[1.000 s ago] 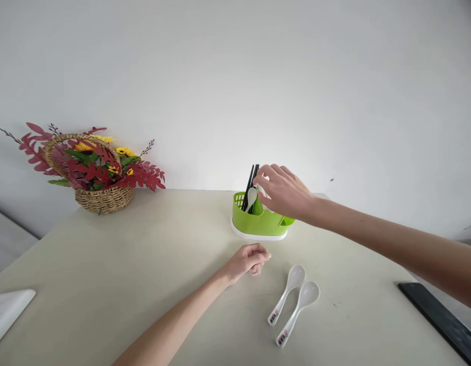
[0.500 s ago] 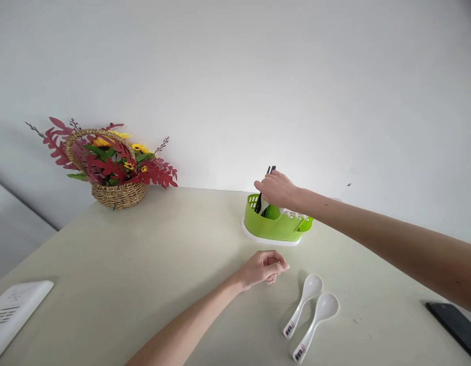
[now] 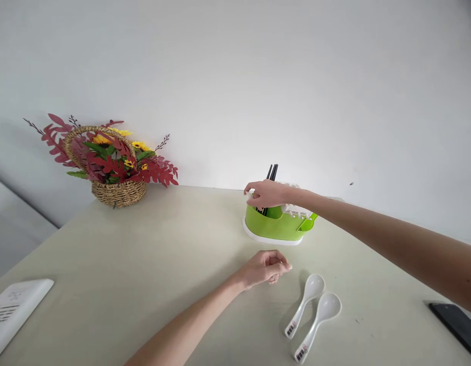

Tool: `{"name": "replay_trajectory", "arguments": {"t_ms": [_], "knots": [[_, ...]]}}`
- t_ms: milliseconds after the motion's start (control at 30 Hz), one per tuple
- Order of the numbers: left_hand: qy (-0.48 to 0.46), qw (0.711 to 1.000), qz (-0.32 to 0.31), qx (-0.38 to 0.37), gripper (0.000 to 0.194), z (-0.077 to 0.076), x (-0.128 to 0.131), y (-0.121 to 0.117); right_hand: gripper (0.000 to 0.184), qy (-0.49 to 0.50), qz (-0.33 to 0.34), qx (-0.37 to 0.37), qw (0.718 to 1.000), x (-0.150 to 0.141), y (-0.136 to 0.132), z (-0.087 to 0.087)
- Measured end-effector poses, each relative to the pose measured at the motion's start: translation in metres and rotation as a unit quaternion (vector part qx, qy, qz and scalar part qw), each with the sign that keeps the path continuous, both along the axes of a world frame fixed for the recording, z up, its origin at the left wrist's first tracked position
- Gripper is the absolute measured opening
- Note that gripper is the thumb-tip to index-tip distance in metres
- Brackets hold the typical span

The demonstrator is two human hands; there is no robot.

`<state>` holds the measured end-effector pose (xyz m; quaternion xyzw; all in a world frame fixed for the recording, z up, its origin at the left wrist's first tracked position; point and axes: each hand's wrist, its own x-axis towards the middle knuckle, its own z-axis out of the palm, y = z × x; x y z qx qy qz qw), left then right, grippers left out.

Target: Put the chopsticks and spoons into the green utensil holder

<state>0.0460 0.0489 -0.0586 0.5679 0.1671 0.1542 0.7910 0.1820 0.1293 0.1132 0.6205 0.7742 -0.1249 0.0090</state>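
Note:
My right hand [image 3: 266, 194] is over the left end of a green utensil holder [image 3: 273, 229] on a white base. Its fingers and thumb curl round a small white piece at the rim, too hidden to name. Behind the fingers, black chopsticks [image 3: 273, 172] stand up out of the holder. In front of the holder my left hand [image 3: 263, 269] rests on the table, loosely closed, with nothing seen in it. To its right lie two white spoons, one nearer [image 3: 328, 307] and one farther [image 3: 314, 287], bowls pointing away and labels on their handles.
A wicker basket [image 3: 119, 194] of red leaves and sunflowers stands at the back left against the wall. At the left edge of the table [image 3: 151, 264] is a white box-like object [image 3: 22, 305] with dark print. A black phone [image 3: 457, 323] lies at the right edge.
My right hand has dropped lower and shifted left, away from the chopstick tops and toward the holder's left rim. My left hand and the two spoons stay where they were.

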Motion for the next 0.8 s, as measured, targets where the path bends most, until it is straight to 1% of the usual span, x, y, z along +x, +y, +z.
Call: {"name": "replay_trajectory", "arguments": {"t_ms": [100,200,400,467,533,600,667,733,800], "knots": [[0.000,1.000,-0.001,0.001,0.040,0.000,0.001,0.000,0.033,0.047,0.001,-0.014,0.999,0.003,0.002,0.000],[-0.003,1.000,-0.001,-0.001,0.042,0.000,0.001,0.000,0.034,0.050,-0.005,-0.008,0.999,0.005,0.004,-0.003],[0.002,1.000,0.001,0.000,0.041,0.001,0.000,0.000,0.041,-0.002,-0.034,0.042,0.999,0.005,0.011,-0.016],[0.005,1.000,0.000,0.002,0.042,0.001,-0.001,0.000,0.044,-0.010,-0.043,0.049,0.998,0.005,0.012,-0.017],[0.008,1.000,-0.002,0.001,0.043,0.001,-0.001,0.000,0.048,-0.021,-0.051,0.060,0.997,0.005,0.009,-0.015],[0.011,1.000,-0.002,0.001,0.044,0.002,-0.001,0.000,0.050,-0.043,-0.057,0.090,0.993,0.003,0.002,-0.009],[0.013,1.000,-0.002,0.000,0.044,0.005,-0.002,0.000,0.046,-0.076,-0.052,0.133,0.987,-0.001,-0.010,-0.003],[0.009,1.000,-0.002,-0.004,0.042,0.008,-0.002,-0.001,0.040,-0.110,-0.030,0.173,0.978,-0.008,-0.027,0.001],[0.004,1.000,-0.002,-0.006,0.036,0.013,-0.002,-0.003,0.034,-0.139,0.016,0.200,0.970,-0.015,-0.050,0.002]]}}
